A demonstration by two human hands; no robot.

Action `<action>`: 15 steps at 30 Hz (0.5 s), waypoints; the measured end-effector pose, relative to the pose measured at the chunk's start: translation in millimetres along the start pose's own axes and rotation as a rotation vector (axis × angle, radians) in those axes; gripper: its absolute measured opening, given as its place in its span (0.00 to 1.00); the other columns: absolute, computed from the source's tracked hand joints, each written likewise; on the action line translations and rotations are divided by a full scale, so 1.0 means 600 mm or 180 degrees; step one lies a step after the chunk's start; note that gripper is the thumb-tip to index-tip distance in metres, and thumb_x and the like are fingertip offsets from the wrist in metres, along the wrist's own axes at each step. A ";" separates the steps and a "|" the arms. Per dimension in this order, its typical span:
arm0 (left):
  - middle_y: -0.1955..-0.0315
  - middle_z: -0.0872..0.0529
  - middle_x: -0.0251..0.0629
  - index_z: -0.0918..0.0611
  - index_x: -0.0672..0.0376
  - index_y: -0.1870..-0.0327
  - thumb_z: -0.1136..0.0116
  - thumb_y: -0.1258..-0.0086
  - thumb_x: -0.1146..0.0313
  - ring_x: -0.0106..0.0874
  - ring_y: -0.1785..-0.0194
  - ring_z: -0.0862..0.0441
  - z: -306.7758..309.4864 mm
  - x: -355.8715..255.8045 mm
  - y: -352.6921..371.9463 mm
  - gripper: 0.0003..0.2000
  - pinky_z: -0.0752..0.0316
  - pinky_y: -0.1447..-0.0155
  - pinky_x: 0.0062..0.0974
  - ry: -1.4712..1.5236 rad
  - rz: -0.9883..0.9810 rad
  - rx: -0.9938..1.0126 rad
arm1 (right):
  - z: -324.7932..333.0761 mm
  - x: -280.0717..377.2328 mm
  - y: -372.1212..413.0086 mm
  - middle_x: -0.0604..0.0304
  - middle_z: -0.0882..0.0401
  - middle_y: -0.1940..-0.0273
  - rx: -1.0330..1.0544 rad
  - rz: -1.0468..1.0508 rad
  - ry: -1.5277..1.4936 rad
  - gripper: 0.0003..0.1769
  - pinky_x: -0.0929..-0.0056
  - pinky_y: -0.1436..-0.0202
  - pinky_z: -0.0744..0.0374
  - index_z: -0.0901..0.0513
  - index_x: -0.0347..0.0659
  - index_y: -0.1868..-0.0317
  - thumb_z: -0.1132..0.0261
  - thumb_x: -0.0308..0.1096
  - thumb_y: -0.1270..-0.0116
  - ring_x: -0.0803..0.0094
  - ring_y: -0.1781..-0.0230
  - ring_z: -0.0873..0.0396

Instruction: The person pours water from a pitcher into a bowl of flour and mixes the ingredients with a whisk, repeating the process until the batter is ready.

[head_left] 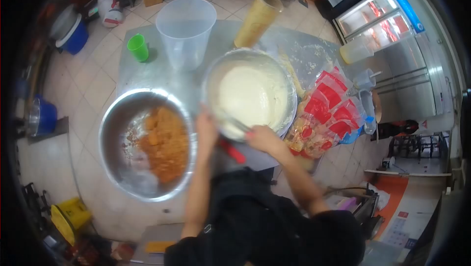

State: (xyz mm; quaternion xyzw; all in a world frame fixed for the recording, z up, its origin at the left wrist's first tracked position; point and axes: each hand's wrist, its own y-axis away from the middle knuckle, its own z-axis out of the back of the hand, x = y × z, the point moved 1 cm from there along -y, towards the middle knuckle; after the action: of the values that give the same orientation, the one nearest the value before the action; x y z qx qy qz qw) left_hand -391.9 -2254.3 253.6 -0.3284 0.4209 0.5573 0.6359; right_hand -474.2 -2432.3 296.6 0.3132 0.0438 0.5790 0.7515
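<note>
A large metal bowl (pixel 293 100) of pale, thick batter (pixel 252 94) stands on the metal table in front of me. My right hand (pixel 265 140) is closed at its near rim, around a grey metal utensil (pixel 236 124) that slants over the batter's near edge; its working end is blurred. At the bowl's left side is my left hand (pixel 207 127), smeared by motion, fingertips right at the rim. Between my wrists, below the bowl, shows a red handle (pixel 232 151). To the left, a wide steel basin (pixel 112 168) holds orange-brown chunks (pixel 166 143).
Behind the bowls stand a tall clear plastic jug (pixel 184 35), a green cup (pixel 138 48) and a roll of plastic wrap (pixel 258 20). Red-and-clear plastic bags (pixel 326 114) lie close on the bowl's right. Clear measuring cups (pixel 365 78) sit beyond them.
</note>
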 end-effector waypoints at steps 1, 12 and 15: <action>0.68 0.22 0.55 0.37 0.71 0.39 0.48 0.39 0.75 0.47 0.64 0.23 -0.009 0.011 -0.001 0.26 0.29 0.57 0.35 -0.0163 -0.0115 -0.0119 | 0.030 -0.010 0.029 0.42 0.21 0.65 0.0157 -0.0135 0.0154 0.20 0.56 0.59 0.24 0.19 0.36 0.64 0.43 0.46 0.42 0.50 0.62 0.21; 0.78 0.22 0.50 0.30 0.71 0.46 0.51 0.37 0.74 0.42 0.76 0.23 -0.029 0.038 -0.008 0.18 0.30 0.70 0.35 -0.0057 -0.0426 -0.0285 | 0.158 -0.110 -0.037 0.45 0.21 0.59 -0.0988 -0.1351 0.0823 0.16 0.58 0.55 0.25 0.19 0.37 0.64 0.42 0.41 0.43 0.53 0.57 0.22; 0.78 0.21 0.52 0.28 0.73 0.50 0.58 0.32 0.69 0.44 0.74 0.23 -0.098 0.125 -0.025 0.16 0.30 0.69 0.38 0.0449 0.0160 -0.0366 | 0.016 -0.128 -0.128 0.50 0.22 0.69 -0.1889 0.0127 0.1066 0.13 0.59 0.59 0.25 0.21 0.37 0.68 0.43 0.40 0.40 0.53 0.65 0.23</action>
State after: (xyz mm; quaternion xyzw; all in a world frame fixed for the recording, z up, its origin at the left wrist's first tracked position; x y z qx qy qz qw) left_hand -385.2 -2276.4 160.0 -0.3921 0.4400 0.5719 0.5706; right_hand -430.6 -2515.6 241.4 -0.0178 -0.0099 0.6244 0.7808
